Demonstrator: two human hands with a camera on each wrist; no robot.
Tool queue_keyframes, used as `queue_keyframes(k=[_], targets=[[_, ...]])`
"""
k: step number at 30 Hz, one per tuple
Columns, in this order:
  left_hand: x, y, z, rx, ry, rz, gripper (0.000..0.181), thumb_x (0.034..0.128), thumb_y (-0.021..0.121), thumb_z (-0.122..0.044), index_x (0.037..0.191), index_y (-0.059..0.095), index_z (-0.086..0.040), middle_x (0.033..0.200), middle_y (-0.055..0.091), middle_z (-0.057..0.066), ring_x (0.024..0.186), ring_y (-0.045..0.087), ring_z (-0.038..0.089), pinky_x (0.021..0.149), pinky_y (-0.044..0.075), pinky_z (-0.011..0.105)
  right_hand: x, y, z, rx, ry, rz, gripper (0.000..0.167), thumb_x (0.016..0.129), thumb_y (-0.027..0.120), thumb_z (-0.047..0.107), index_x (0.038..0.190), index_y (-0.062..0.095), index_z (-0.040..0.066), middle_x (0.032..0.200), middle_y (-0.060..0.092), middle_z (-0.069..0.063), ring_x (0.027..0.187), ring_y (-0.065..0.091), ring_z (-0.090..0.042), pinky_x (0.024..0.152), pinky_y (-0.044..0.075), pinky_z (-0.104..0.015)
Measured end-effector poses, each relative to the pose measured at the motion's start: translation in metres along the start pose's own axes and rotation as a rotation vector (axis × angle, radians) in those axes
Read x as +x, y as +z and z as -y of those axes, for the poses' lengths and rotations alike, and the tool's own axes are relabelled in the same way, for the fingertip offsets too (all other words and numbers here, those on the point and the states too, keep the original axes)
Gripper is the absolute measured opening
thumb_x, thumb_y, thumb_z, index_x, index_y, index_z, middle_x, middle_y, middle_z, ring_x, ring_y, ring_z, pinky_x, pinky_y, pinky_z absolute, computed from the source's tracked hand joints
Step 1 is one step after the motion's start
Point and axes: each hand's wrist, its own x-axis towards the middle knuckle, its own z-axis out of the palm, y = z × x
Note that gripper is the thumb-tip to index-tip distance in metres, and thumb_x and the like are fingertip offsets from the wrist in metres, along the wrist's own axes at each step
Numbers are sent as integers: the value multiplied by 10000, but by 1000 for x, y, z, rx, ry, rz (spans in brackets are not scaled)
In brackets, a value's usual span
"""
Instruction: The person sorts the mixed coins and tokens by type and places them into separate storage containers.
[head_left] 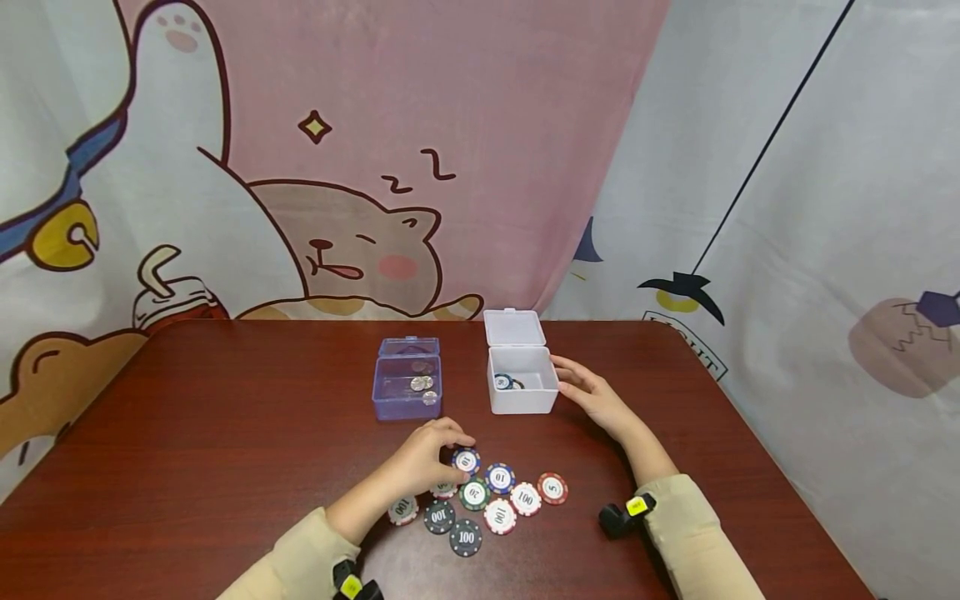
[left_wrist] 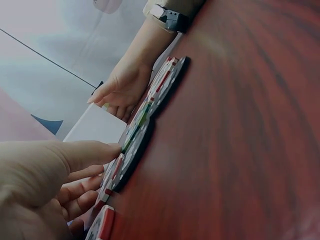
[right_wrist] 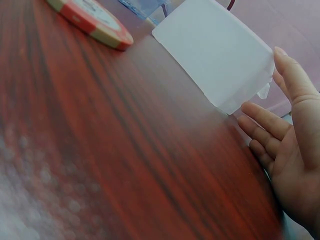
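Note:
My left hand (head_left: 420,457) has its thumb and fingers around the edges of a blue poker chip (head_left: 467,461), pinching it over the spread of chips. Next to it lie another blue chip (head_left: 499,478) and a green chip (head_left: 474,493). My right hand (head_left: 596,400) has extended fingers touching the right wall of a white box (head_left: 522,402). That box stands with its lid raised, a few chips (head_left: 504,382) inside at the left. In the right wrist view, the fingers (right_wrist: 267,122) lie along the white box's side (right_wrist: 215,50).
Left of the white box, a translucent purple-blue box (head_left: 407,408) stands open with several coins (head_left: 422,383) inside. White chips (head_left: 500,517), dark chips (head_left: 467,537) and a red chip (head_left: 552,488) lie on the brown table (head_left: 225,467). A printed cloth (head_left: 480,100) hangs behind.

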Motion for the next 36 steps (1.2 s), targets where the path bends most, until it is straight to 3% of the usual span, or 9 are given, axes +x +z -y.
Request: queue_keyframes(k=[16, 25, 36], targets=[[0, -5, -2, 3, -24, 54, 390, 694, 837, -87, 1055, 721, 7, 928, 554, -17, 860, 538, 182, 754, 449, 306, 0, 1, -4, 12, 6, 1, 491, 974, 517, 39, 1442, 376, -6, 1348, 464, -296, 1249, 429, -418, 1010, 298, -578], [4, -4, -3, -12, -52, 35, 386, 649, 851, -62, 1012, 735, -3, 898, 564, -5, 833, 540, 184, 724, 445, 288, 1, 0, -2, 4, 0, -3, 488, 973, 509, 24, 1440, 373, -14, 1349, 458, -302, 1251, 423, -428, 1009, 293, -590], [5, -1, -2, 33, -17, 3, 325, 602, 868, -94, 904, 756, -49, 829, 595, -39, 771, 550, 143, 688, 444, 263, 1, -1, -4, 6, -3, 2, 488, 975, 505, 23, 1442, 368, -17, 1348, 455, -310, 1253, 418, -434, 1010, 289, -593]])
